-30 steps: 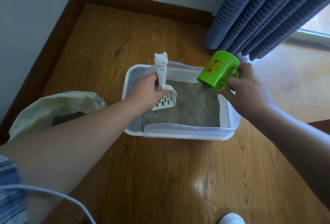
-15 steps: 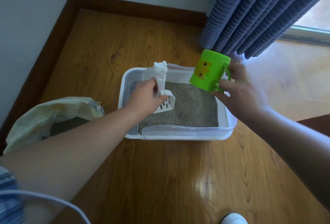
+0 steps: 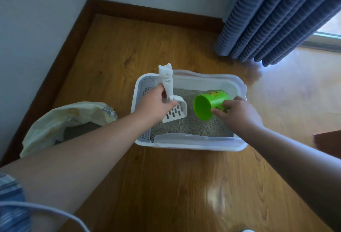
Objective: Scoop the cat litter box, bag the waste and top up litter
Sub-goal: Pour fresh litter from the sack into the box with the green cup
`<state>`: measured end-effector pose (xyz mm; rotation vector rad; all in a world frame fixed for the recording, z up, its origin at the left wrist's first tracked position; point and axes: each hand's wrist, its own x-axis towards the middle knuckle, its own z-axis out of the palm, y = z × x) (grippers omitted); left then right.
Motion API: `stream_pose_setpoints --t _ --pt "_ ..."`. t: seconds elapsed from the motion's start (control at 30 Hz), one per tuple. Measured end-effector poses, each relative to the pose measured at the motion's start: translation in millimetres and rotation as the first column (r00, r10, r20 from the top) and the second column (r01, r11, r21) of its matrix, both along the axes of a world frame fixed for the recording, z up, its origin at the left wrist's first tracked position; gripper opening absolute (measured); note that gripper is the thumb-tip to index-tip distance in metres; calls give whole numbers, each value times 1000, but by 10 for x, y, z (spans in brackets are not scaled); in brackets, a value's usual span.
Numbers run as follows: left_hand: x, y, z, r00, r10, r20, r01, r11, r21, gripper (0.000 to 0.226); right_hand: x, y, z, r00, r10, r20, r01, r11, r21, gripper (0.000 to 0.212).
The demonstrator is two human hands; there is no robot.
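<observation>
A white litter box [image 3: 184, 145] with grey litter [image 3: 191, 126] sits on the wooden floor. My left hand [image 3: 154, 105] grips the handle of a white slotted scoop [image 3: 172, 100] with a cat-shaped top; its blade rests on the litter at the box's left. My right hand [image 3: 238, 113] holds a green cup [image 3: 209, 105] by its handle. The cup lies tilted on its side low over the litter, its empty mouth facing me.
An open pale yellow litter bag [image 3: 60, 125] stands on the floor left of the box, close to the brown skirting. Blue curtains [image 3: 276, 15] hang at the back right. A white cable [image 3: 55, 211] crosses the lower left corner.
My right hand has brought the green cup down from above the box's far right rim to just over the litter, turning its mouth toward me. The scoop has stayed in place.
</observation>
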<state>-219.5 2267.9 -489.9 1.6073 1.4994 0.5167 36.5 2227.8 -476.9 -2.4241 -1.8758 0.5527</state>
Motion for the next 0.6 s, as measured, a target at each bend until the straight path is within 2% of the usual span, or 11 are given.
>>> stream_pose_setpoints --t 0.07,0.13,0.2,0.3,0.4,0.5,0.6 --pt "-11 11 34 1000 9 28 -9 1000 -1 34 -19 8 -94 995 -56 -77 57 998 10 46" --pt "-34 21 78 998 26 53 -26 1000 -14 32 -50 32 -133 975 -136 -175 130 990 -48 59" --pt "-68 31 145 996 52 77 -50 998 -37 32 -87 61 -145 901 -263 -346 246 965 -93 62" --pt "-152 100 329 994 64 84 -59 996 -59 33 -177 77 -138 747 -356 -561 328 932 -154 52" --pt "-325 203 669 994 62 88 -57 997 -53 30 -257 41 -133 727 -326 -605 283 944 -170 51" --pt "-601 215 1024 983 115 142 -107 993 -57 24 -373 10 -100 774 -252 -581 207 968 -144 51" --pt "-950 67 1215 972 195 131 -188 980 -69 16 -641 40 25 790 -159 -592 107 987 -123 48"
